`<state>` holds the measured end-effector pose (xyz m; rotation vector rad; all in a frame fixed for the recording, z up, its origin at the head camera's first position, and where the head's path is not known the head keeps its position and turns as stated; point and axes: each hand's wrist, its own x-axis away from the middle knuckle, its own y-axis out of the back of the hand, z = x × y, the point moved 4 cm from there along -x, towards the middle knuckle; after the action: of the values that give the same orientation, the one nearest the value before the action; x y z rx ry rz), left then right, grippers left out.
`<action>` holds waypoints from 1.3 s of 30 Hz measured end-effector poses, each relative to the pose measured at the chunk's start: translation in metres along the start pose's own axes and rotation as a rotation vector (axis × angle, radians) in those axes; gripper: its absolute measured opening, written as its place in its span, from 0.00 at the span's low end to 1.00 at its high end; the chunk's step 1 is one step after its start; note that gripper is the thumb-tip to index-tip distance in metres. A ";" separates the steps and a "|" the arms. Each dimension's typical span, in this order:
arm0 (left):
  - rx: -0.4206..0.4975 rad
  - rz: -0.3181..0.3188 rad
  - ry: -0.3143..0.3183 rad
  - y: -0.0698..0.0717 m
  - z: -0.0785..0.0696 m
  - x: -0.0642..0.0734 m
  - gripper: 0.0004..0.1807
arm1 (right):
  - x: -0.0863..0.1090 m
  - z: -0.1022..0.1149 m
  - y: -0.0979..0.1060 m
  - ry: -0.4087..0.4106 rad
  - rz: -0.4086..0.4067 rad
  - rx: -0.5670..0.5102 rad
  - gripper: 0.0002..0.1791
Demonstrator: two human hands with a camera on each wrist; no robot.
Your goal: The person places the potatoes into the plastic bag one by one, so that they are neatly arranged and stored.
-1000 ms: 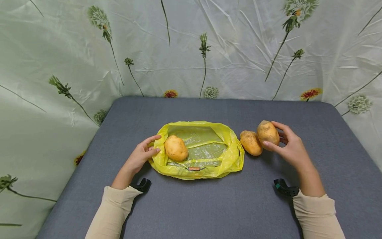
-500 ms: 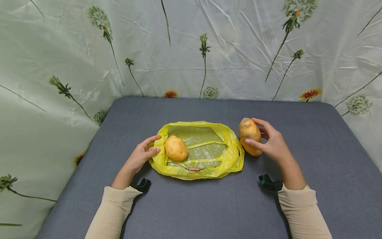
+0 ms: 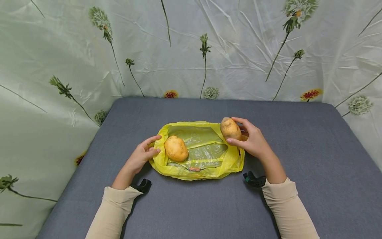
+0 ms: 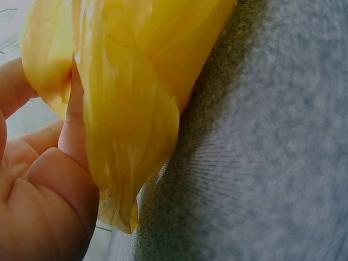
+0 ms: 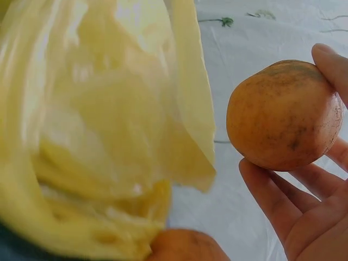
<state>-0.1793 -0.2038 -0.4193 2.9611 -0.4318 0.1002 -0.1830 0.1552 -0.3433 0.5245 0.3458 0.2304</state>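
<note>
A yellow plastic bag (image 3: 194, 173) lies spread on its side of the table with its mouth held wide, facing up. One potato (image 3: 176, 148) rests inside at the bag's left. My left hand (image 3: 142, 153) pinches the bag's left rim between thumb and fingers; in the left wrist view the yellow film (image 4: 130, 98) hangs at the fingers. With thumb and fingertips my right hand (image 3: 253, 139) grips another potato (image 3: 230, 128), raised over the bag's right rim. A third potato (image 5: 187, 247) sits beside the bag's right end, mostly hidden by the right hand in the head view.
The grey cloth-covered table (image 3: 203, 209) stretches around the bag. Behind it hangs a pale curtain (image 3: 179, 59) printed with flowers. A black wrist mount (image 3: 253, 179) projects from the right sleeve, another mount (image 3: 143, 186) from the left.
My right hand has carried its potato leftward, past the third potato, to over the bag's right rim. The left hand and the bag have stayed put.
</note>
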 end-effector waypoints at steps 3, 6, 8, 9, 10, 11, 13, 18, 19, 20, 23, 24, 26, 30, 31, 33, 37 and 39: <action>-0.003 -0.001 0.004 0.000 0.000 0.000 0.28 | -0.003 0.001 -0.008 -0.002 0.023 -0.019 0.37; -0.001 0.000 0.006 0.000 0.000 0.000 0.28 | -0.008 -0.008 -0.017 0.002 0.043 -0.032 0.38; 0.001 0.002 0.006 0.000 0.000 0.000 0.28 | -0.010 -0.013 -0.023 0.016 0.049 -0.045 0.38; 0.003 0.001 0.005 0.000 0.000 0.000 0.28 | -0.012 -0.014 -0.027 0.025 0.052 -0.049 0.38; 0.004 0.002 0.005 0.000 0.000 0.000 0.28 | -0.013 -0.014 -0.030 0.036 0.055 -0.056 0.38; 0.004 0.001 0.004 0.000 0.000 0.000 0.28 | -0.014 -0.014 -0.034 0.045 0.059 -0.059 0.38; 0.006 0.001 0.002 0.000 -0.001 0.000 0.28 | -0.015 -0.014 -0.040 0.055 0.069 -0.066 0.38; 0.009 0.002 -0.003 -0.001 -0.001 0.001 0.28 | -0.020 -0.013 -0.058 0.053 0.103 -0.057 0.38; 0.011 0.003 -0.003 -0.001 -0.001 0.001 0.28 | -0.021 -0.013 -0.061 0.053 0.110 -0.059 0.38; 0.013 0.005 -0.004 -0.001 -0.001 0.001 0.28 | -0.022 -0.013 -0.065 0.055 0.117 -0.068 0.38; 0.015 0.008 -0.008 -0.001 -0.001 0.001 0.28 | -0.023 -0.002 -0.073 0.040 0.149 -0.104 0.38; 0.015 0.008 -0.009 -0.001 -0.001 0.001 0.28 | -0.024 -0.002 -0.076 0.039 0.156 -0.114 0.38; 0.014 0.005 -0.010 -0.002 -0.002 0.001 0.28 | -0.025 -0.002 -0.083 0.028 0.170 -0.122 0.38; 0.016 0.005 -0.010 -0.002 -0.001 0.000 0.28 | -0.028 -0.013 -0.096 0.021 0.190 -0.075 0.39; 0.017 0.004 -0.009 -0.002 -0.001 0.000 0.28 | -0.028 -0.014 -0.098 0.016 0.197 -0.064 0.39; 0.020 0.007 -0.009 -0.002 -0.001 0.000 0.28 | -0.029 -0.015 -0.102 0.008 0.211 -0.055 0.40; 0.020 0.005 -0.002 -0.002 0.000 0.000 0.28 | -0.029 -0.016 -0.109 -0.004 0.234 -0.052 0.40; 0.016 0.006 0.003 -0.001 0.000 0.000 0.28 | -0.029 -0.016 -0.111 -0.002 0.238 -0.031 0.40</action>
<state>-0.1794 -0.2026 -0.4195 2.9755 -0.4409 0.1085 -0.2020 0.0601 -0.4071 0.5356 0.2773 0.4646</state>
